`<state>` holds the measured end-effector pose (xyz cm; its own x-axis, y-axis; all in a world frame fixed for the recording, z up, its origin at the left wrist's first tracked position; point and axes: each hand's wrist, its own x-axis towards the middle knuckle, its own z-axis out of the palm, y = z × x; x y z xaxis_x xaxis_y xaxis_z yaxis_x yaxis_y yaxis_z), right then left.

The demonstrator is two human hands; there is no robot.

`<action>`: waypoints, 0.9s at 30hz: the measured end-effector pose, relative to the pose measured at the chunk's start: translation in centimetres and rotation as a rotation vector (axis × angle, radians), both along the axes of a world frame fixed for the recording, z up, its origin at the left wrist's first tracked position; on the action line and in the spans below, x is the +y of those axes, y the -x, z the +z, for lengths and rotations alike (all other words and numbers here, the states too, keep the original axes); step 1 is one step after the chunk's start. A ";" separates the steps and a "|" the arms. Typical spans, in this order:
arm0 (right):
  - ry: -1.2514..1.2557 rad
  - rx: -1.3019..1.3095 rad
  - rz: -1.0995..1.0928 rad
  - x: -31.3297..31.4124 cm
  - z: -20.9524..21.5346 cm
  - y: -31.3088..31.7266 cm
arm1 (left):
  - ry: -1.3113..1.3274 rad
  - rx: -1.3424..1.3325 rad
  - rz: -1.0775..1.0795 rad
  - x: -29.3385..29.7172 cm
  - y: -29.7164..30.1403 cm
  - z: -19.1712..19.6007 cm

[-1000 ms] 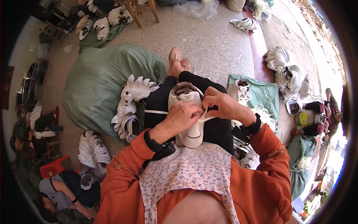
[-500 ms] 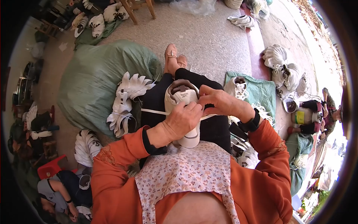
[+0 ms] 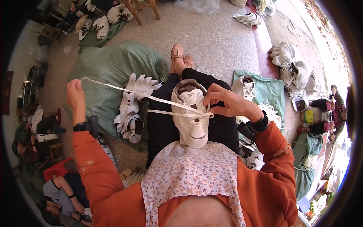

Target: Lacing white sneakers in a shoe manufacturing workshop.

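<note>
On my lap rests a white shoe upper [image 3: 191, 125] with a brown collar lining, its toe toward me. A long white shoelace [image 3: 151, 97] runs taut from the upper out to the far left, where my left hand [image 3: 76, 99] pinches its end over the green sack. Close to the upper's right edge, my right hand [image 3: 223, 101] has its thumb and forefinger around the lace where it leaves the side. Another strand of lace crosses the upper and trails left over my dark trousers.
A stuffed green sack [image 3: 113, 75] lies to the left, with fanned white uppers [image 3: 130, 106] against it. On the right, more uppers [image 3: 245, 87] and laces lie on a green cloth [image 3: 270, 87]. People sit at the lower left and far right. A wooden stool [image 3: 145, 9] stands beyond.
My left hand has swung from over the upper far out to the left, drawing the lace out long. My right hand stays beside the upper.
</note>
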<state>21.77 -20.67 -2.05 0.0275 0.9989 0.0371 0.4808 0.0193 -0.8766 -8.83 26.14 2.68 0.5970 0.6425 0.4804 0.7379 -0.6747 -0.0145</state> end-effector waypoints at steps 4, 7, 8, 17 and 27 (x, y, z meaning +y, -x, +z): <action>0.114 0.264 -0.376 -2.0 -0.3 1.6 | 0.691 -0.226 -0.189 -9.4 -2.5 -6.2; 0.146 0.356 -0.377 -3.7 -0.9 2.2 | 0.782 -0.182 -0.505 -15.5 -4.4 -7.6; 0.211 0.379 -0.306 -3.8 -0.6 2.5 | 0.826 -0.198 -0.560 -17.2 -5.1 -7.3; -0.053 0.201 -0.115 -2.3 -0.9 2.7 | 0.752 -0.115 -0.983 -24.0 -11.7 -3.9; -0.466 -0.702 -0.132 -0.9 -1.1 4.3 | 0.696 0.072 -1.137 -25.4 -13.5 -4.3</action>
